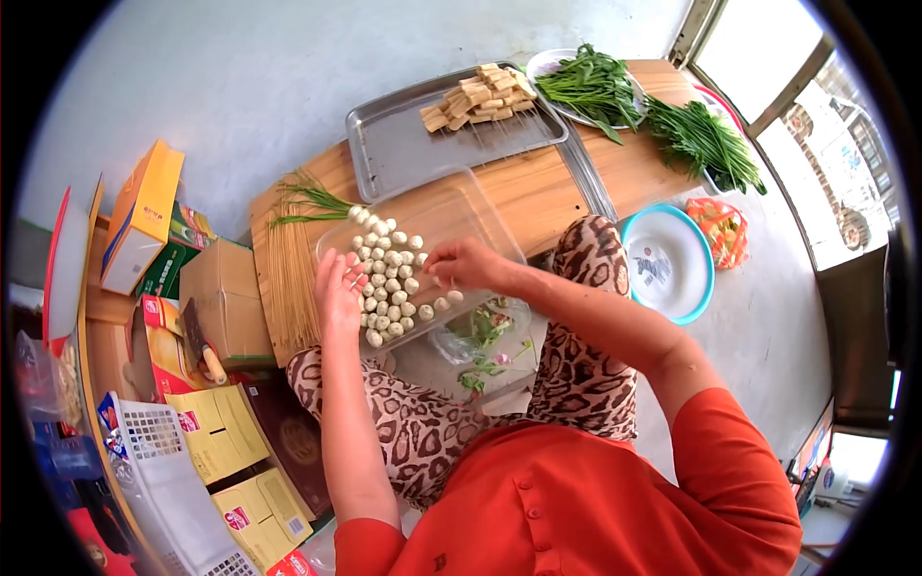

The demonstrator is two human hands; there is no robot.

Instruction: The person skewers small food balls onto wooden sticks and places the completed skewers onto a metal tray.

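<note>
Many pale round balls [389, 278] lie in a clear plastic tray [480, 216] on the wooden table. My left hand [339, 288] is at the tray's left side, palm up with the fingers curled loosely apart, and nothing shows in it. Over the right part of the tray, beside the balls, my right hand [459, 264] has its fingers bent together; whatever they hold, if anything, is too small to make out. Thin wooden skewers [288, 293] lie in a bundle left of my left hand. Above the balls rests a bunch of thin green stalks [322, 202].
A metal tray [384, 144] holds stacked tan pieces [480, 96]. Leafy greens [591, 82] and long green stalks [701, 139] are at the back right. A white basin [669, 264] stands right of my knee. Cardboard boxes [226, 298] and a white basket [154, 432] line the left.
</note>
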